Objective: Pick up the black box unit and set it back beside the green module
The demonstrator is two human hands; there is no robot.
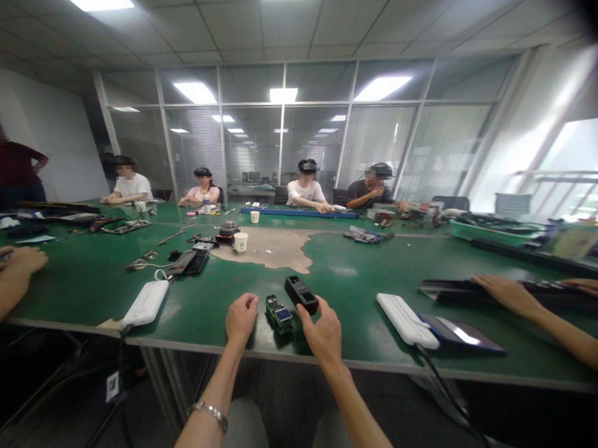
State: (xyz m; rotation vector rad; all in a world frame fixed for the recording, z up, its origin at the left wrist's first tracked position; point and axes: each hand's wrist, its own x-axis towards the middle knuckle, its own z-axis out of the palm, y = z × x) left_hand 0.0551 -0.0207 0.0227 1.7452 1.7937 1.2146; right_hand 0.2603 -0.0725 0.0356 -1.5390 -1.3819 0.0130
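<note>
My right hand [325,327] grips the near end of a black plastic housing [300,293] with openings in its upper face. The housing is tilted at the table, its far end pointing away from me. Just left of it stands a small green circuit board assembly [279,314] with a dark blue screen, touched by neither hand. To the left of the board, my left hand [241,319] rests by the table edge with its fingers curled into a loose fist. The inside of that fist is hidden from view.
The green table [203,299] has a worn brown patch [275,244] with a paper cup [241,242]. White power banks [147,302] [407,319] with cables lie on both sides, a dark phone-like slab [462,334] beside the right one. Co-workers' hands [507,292] work nearby; several people sit opposite.
</note>
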